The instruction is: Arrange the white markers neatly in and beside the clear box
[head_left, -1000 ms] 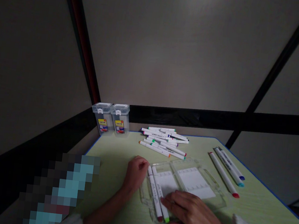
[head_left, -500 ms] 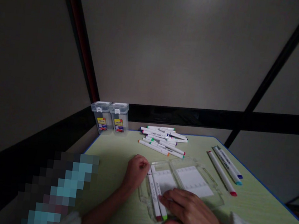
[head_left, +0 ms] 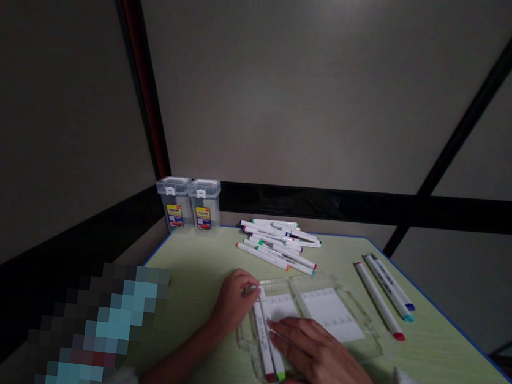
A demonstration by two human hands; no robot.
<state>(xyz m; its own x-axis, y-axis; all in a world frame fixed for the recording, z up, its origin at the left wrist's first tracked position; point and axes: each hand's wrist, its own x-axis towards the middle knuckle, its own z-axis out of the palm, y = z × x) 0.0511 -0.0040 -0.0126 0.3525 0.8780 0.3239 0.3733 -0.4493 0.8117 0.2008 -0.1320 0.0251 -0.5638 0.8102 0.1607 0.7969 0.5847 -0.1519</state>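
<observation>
A clear plastic case (head_left: 355,296) lies unfolded on the table, with white paper inserts inside. In its left half, two white markers lie side by side: one with a dark red end (head_left: 262,340) and one with a lime green end (head_left: 277,359). My left hand (head_left: 235,300) is curled at the far end of the red-ended marker, its fingertips closed around that end. My right hand (head_left: 322,363) rests over the case's near middle, fingers stretched out, fingertips against the green-ended marker.
A pile of white markers (head_left: 278,244) with coloured ends lies at the back of the table (head_left: 202,260). Two lidded clear boxes (head_left: 205,211) stand at the back left. Several more markers (head_left: 380,301) lie to the right. A panelled wall (head_left: 293,110) rises behind.
My left hand has shifted slightly right, its fingers now over the red-ended marker's far end. My right fingertips have slid slightly left and away from me along the green-ended marker.
</observation>
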